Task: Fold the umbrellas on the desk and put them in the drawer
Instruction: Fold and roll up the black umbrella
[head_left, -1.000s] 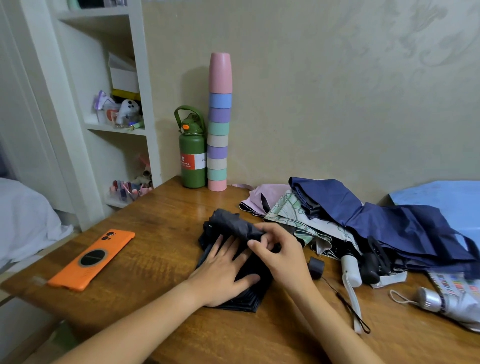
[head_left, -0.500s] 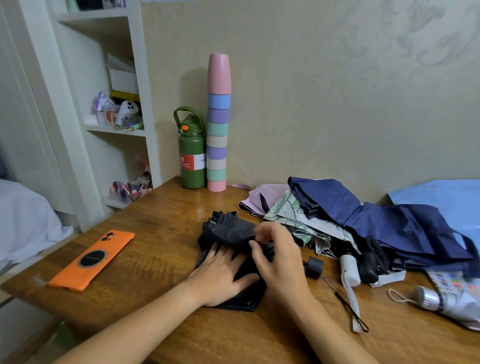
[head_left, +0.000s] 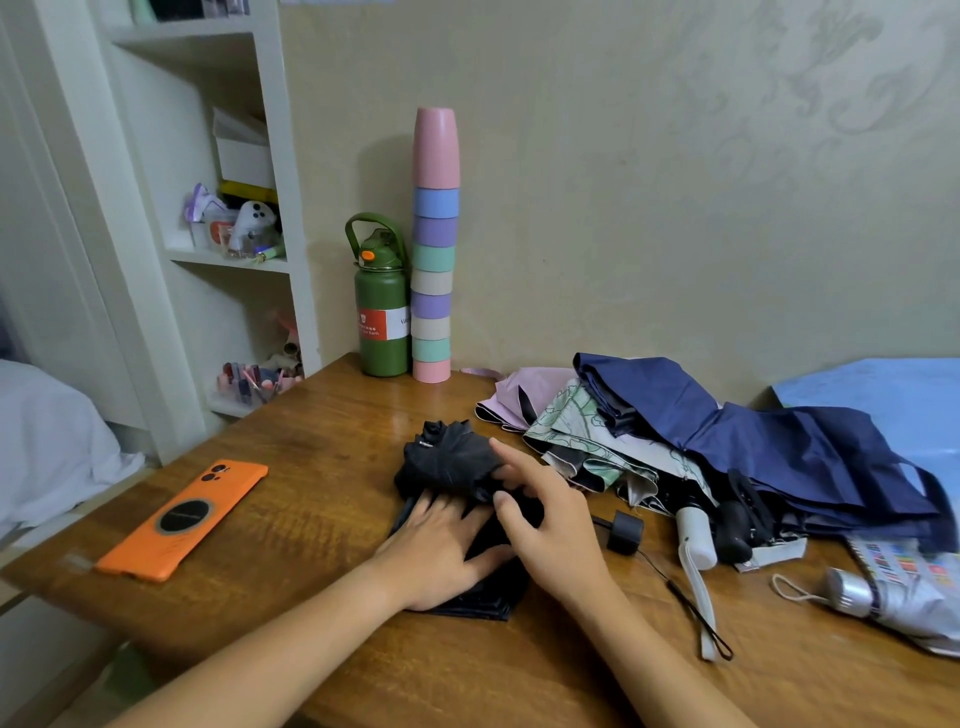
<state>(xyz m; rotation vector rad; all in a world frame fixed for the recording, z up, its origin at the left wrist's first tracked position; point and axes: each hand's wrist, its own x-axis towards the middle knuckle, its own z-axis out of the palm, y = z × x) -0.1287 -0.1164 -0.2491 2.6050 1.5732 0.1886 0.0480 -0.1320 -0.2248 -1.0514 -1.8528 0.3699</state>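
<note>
Right hand (head_left: 545, 514) now higher, umbrella (head_left: 449, 462) half-hidden

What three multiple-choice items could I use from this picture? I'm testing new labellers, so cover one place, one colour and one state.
1. Where does the phone lie?
A. On the desk, to the left of both hands
B. On the shelf
C. On the pile of umbrellas

2. What colour is the bottle beside the stack of cups?
A. Red
B. Green
C. White

3. What is the left hand doing?
A. Lifting the bottle
B. Hanging off the desk
C. Pressing flat on the black umbrella

Answers: 1 A, the orange phone rests on the desk left of the hands. 2 B, its body and lid are green. 3 C, its fingers lie spread on the black cloth, while the right hand handles the bundle.
</note>
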